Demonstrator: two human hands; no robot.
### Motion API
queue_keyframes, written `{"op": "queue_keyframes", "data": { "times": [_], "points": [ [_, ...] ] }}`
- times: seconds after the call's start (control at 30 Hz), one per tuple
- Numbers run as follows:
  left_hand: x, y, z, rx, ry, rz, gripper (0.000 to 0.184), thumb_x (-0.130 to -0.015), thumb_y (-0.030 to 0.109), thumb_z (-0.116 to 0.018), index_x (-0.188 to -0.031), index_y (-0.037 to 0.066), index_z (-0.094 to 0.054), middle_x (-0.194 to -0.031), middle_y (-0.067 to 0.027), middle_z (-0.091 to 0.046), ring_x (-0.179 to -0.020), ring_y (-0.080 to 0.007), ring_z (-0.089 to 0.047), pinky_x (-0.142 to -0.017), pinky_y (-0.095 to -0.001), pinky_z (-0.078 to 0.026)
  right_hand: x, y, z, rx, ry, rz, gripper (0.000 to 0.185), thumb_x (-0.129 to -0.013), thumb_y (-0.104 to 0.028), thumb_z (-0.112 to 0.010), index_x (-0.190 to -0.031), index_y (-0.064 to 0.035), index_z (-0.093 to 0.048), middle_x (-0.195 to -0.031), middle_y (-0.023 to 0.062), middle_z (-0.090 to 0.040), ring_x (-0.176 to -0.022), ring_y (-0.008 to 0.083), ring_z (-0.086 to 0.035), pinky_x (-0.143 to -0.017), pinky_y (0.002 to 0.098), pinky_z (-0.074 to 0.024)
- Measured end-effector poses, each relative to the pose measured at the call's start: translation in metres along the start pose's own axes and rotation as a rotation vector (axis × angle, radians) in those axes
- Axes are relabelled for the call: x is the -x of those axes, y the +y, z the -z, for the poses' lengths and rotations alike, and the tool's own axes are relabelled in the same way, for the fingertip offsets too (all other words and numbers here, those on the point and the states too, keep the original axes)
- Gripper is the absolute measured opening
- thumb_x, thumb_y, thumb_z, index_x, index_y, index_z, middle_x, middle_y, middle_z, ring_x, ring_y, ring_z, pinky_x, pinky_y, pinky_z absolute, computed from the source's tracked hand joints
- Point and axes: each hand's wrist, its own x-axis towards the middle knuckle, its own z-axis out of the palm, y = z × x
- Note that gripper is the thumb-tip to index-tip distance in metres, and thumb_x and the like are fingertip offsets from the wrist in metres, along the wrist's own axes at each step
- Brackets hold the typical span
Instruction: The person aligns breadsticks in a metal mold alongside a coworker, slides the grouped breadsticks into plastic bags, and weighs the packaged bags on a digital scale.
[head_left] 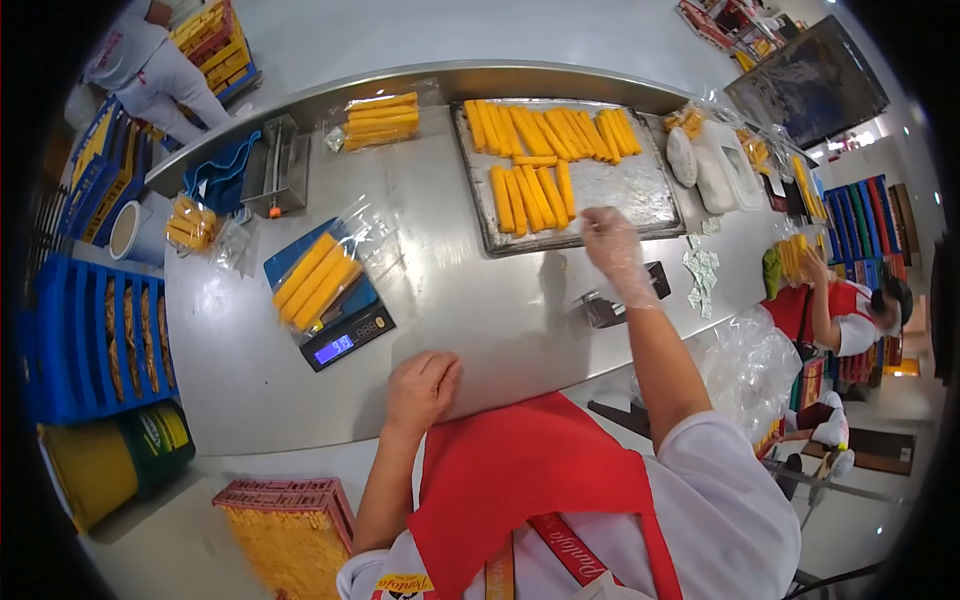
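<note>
My right hand (612, 243), in a clear plastic glove, is over the near edge of a metal tray (625, 190). Its fingers are bent together, and I cannot make out anything in them. Long yellow food sticks (540, 198) lie in two rows on the tray, with one stick crosswise between them. My left hand (425, 390) rests closed at the table's near edge, with nothing visible in it. Beyond it, a clear bag of yellow sticks (318, 282) lies on a digital scale (350, 338) whose lit display seems to read 979.
Another bag of sticks (380, 122) lies at the table's back, beside a metal holder (275, 170). A small black device (610, 308) and paper slips (702, 275) are near my right forearm. A co-worker (850, 310) in a red apron handles sticks at right. Blue crates (85, 340) stand left.
</note>
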Motion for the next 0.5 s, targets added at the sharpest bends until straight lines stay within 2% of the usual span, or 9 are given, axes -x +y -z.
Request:
{"op": "queue_keyframes", "data": {
  "times": [0.1, 0.17, 0.3, 0.37, 0.5],
  "points": [
    [-0.001, 0.002, 0.002, 0.000, 0.018, -0.015, 0.007, -0.083, 0.009, -0.072, -0.088, 0.006, -0.069, -0.082, -0.0093, -0.069, -0.074, -0.0300, -0.067, -0.067, -0.0392, -0.054, -0.004, -0.012, -0.013, 0.057, -0.056, -0.013, 0.024, -0.090, -0.029, -0.065, -0.095, -0.0075, -0.074, -0.092, 0.0213, -0.070, -0.088, 0.0394, -0.068, -0.080, 0.0482, -0.0547],
    [0.005, -0.003, 0.004, 0.020, 0.024, -0.026, 0.007, -0.083, 0.009, -0.072, -0.088, 0.006, -0.069, -0.082, -0.0093, -0.069, -0.073, -0.0299, -0.066, -0.067, -0.0390, -0.053, -0.004, -0.018, 0.000, 0.100, -0.203, -0.083, 0.031, -0.089, -0.035, -0.064, -0.089, -0.0056, -0.073, -0.089, 0.0215, -0.069, -0.086, 0.0409, -0.068, -0.079, 0.0490, -0.0545],
    [0.014, -0.019, 0.012, -0.018, 0.036, 0.061, 0.007, -0.083, 0.008, -0.072, -0.088, 0.005, -0.069, -0.082, -0.0097, -0.068, -0.072, -0.0294, -0.066, -0.066, -0.0380, -0.053, -0.018, 0.006, 0.031, 0.193, -0.095, -0.088, 0.032, -0.087, -0.034, -0.067, -0.091, -0.0036, -0.074, -0.084, 0.0212, -0.071, -0.085, 0.0387, -0.069, -0.078, 0.0466, -0.0541],
    [0.015, -0.023, 0.015, -0.028, 0.036, 0.077, 0.006, -0.084, 0.008, -0.072, -0.089, 0.005, -0.069, -0.082, -0.0101, -0.068, -0.071, -0.0293, -0.066, -0.066, -0.0378, -0.053, -0.027, 0.032, 0.044, 0.106, -0.151, -0.221, 0.031, -0.088, -0.033, -0.060, -0.092, -0.0056, -0.075, -0.095, 0.0235, -0.070, -0.089, 0.0412, -0.068, -0.082, 0.0470, -0.0547],
    [0.014, -0.026, 0.004, -0.050, 0.032, 0.083, 0.006, -0.085, 0.009, -0.071, -0.089, 0.005, -0.069, -0.082, -0.0108, -0.068, -0.071, -0.0292, -0.066, -0.065, -0.0375, -0.053, -0.026, 0.061, 0.067, 0.019, -0.095, -0.314, 0.028, -0.086, -0.029, -0.060, -0.093, -0.0057, -0.075, -0.091, 0.0232, -0.071, -0.089, 0.0404, -0.069, -0.085, 0.0461, -0.0541]
  ]
}}
